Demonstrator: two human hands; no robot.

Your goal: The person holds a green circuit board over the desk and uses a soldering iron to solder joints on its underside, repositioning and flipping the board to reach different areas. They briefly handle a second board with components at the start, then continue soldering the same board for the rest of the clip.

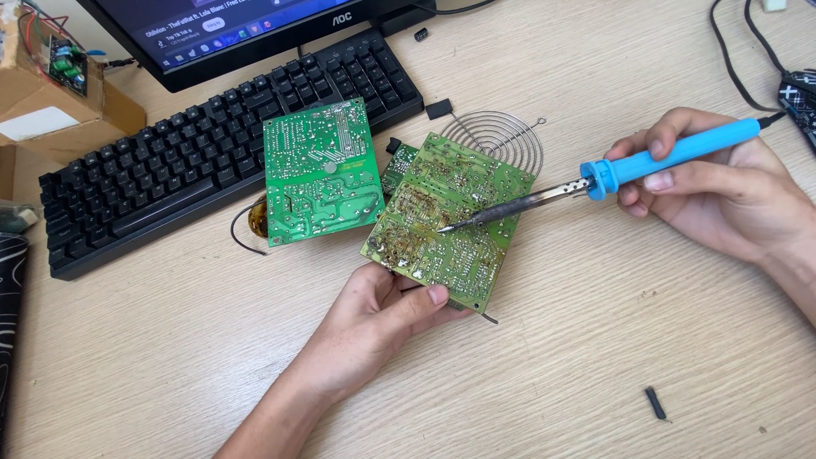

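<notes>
My left hand (pixel 374 319) grips the near edge of a green circuit board (pixel 450 217), solder side up and tilted, thumb on its lower corner. My right hand (pixel 722 191) holds a soldering iron with a blue handle (pixel 671 153); its metal tip touches the middle of that board. A second green circuit board (pixel 319 170) lies to the left, partly resting on the black keyboard (pixel 195 136).
A round wire fan grill (pixel 510 136) lies behind the held board. A monitor (pixel 229 34) stands at the back, with a cardboard box (pixel 51 93) at far left. Black cables (pixel 731 68) run at top right. A small black part (pixel 655 404) lies on the wooden table (pixel 595 357).
</notes>
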